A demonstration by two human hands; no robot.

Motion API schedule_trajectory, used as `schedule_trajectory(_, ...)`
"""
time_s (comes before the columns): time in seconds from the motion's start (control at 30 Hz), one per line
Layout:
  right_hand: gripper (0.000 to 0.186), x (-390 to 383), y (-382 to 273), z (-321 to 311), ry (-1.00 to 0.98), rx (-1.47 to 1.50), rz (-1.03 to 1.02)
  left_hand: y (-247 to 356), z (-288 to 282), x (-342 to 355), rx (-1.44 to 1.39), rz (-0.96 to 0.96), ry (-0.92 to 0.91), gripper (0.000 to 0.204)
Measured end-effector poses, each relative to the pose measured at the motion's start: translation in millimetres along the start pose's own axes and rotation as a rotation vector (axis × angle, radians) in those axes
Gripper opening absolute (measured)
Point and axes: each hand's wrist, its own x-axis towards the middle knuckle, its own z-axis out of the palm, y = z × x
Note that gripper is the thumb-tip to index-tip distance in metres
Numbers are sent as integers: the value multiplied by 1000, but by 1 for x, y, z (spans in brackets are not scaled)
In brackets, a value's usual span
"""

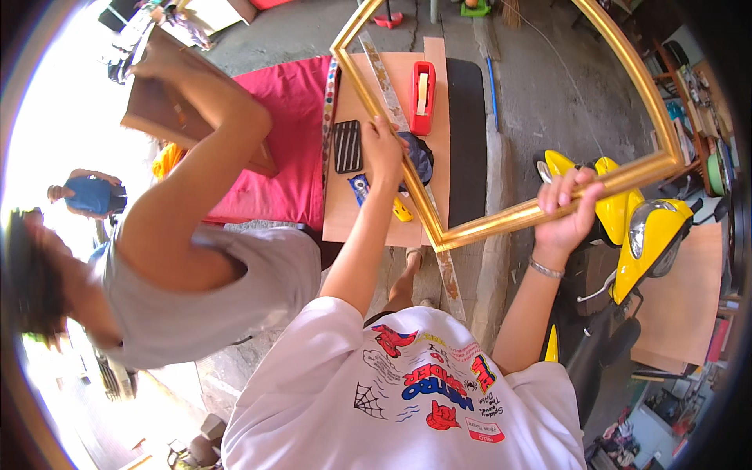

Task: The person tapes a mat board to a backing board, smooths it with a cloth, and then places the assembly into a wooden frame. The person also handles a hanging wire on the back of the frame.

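Note:
With both hands I hold up an empty gold picture frame (517, 223), tilted, with one corner pointing toward me. My left hand (384, 153) is closed on its left side. My right hand (568, 205) wraps its fingers round the near right side. Below the frame, a brown board (345, 215) lies on the table. On it are a red tape dispenser (423, 98), a black striped case-like thing (348, 146), a yellow-handled tool (401, 210), a blue item (359, 188) and a dark bundle (419, 160). A long, stained metal straightedge (450, 286) passes beneath the frame.
At left, a co-worker in a grey sleeveless top (211, 290) holds a brown wooden panel (168, 90) over a red cloth (294, 102). A yellow motorbike (646, 243) stands close at right, near shelves (697, 102). Another person (92, 192) is farther left.

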Motion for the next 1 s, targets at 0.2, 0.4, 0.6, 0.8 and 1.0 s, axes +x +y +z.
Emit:
schedule_trajectory(0.2,29,-112,-125,56,-321,24,-130,30,-24,-144,21,-2,-118,38)
schedule_trajectory(0.4,49,-220,-213,130,-492,147,-122,44,-51,-280,303,0,-175,56)
schedule_trajectory(0.6,31,-268,-205,211,-1040,475,73,45,-157,-354,238,-91,-362,51)
schedule_trajectory(0.8,23,-394,-172,325,-907,549,273,39,-326,-433,247,-311,-504,46)
schedule_trajectory(1.0,18,-602,-108,440,-892,547,630,25,-577,-580,119,-561,-400,57)
